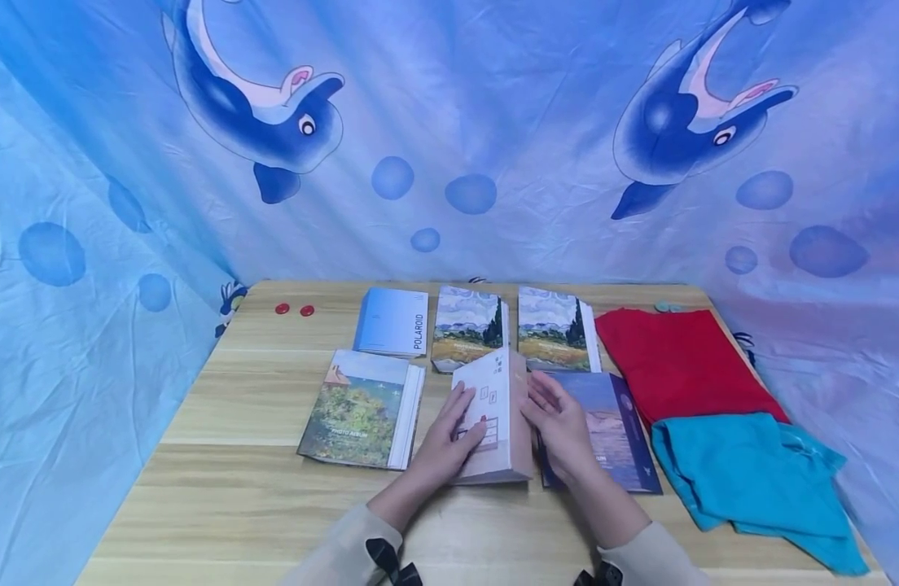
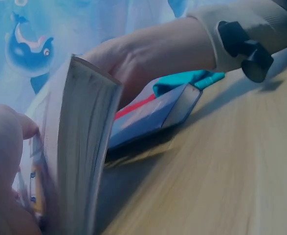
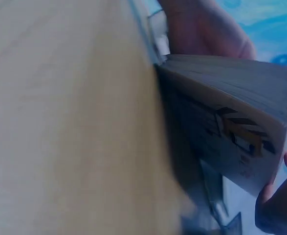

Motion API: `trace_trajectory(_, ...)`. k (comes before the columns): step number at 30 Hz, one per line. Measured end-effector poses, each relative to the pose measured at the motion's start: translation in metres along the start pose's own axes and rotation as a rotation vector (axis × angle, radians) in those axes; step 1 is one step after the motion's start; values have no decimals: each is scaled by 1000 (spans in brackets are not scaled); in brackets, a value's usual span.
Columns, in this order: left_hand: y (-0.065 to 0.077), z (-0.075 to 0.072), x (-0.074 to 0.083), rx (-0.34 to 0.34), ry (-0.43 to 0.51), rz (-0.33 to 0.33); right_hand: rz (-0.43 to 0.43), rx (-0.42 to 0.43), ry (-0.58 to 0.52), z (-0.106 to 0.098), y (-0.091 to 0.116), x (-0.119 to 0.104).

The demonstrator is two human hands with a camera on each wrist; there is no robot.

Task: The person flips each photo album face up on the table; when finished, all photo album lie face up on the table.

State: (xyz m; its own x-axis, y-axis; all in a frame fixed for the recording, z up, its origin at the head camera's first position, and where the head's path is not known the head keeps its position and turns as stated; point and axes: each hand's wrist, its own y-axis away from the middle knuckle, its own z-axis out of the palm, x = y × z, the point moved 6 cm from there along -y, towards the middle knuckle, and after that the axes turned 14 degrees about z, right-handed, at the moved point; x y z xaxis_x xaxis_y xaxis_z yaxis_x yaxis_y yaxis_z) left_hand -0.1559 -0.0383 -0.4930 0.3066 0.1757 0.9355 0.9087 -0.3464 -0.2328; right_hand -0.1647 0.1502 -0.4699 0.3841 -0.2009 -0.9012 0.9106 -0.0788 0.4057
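Note:
Between both hands a thick pale photo album (image 1: 486,419) stands tilted over the tabletop, its drawn cover turned left. My left hand (image 1: 444,431) holds it from the left, with thumb and fingers on that cover; the left wrist view shows the page edges of the album (image 2: 87,127) beside the fingers. From the right, my right hand (image 1: 562,423) holds the album, its thumb near the narrow side. In the right wrist view, an orange drawing marks the album's other cover (image 3: 207,137), with fingertips at its edge. Behind my right hand lies a purple-blue photo album (image 1: 621,431).
Left of the hands lies a garden-picture photo album (image 1: 357,411). Farther back are a blue Polaroid album (image 1: 393,320) and two landscape-cover albums (image 1: 467,321), (image 1: 554,325). Red cloth (image 1: 687,362) and teal cloth (image 1: 750,468) lie at right. Two red discs (image 1: 282,308) sit back left.

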Motion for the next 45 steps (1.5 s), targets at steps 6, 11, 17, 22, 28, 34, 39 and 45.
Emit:
trace_trajectory(6, -4, 6, 16, -68, 117, 5, -55, -4, -18, 3, 2, -24)
trace_trajectory(11, -8, 0, 35, -70, 140, 74, -75, -27, -14, 11, 7, -29)
trace_trajectory(17, -9, -12, 46, -53, 227, 84, -90, -88, 1, 24, 12, -26)
trace_trajectory(22, -2, -26, 47, -21, 247, 76, -73, -194, 0, 34, 13, -19)
trace_trajectory(28, 4, -45, 50, 42, 72, 99, 49, -232, 43, 36, 5, 0)
trace_trajectory(34, 9, -54, 39, 46, -70, 8, 115, -228, 130, 38, -2, 18)
trace_trajectory(39, 12, -50, 16, 48, 62, -143, 63, -250, 183, 41, -2, 20)
trace_trajectory(45, 8, -36, 2, 40, 216, -182, 57, -220, 231, 36, -7, 19)
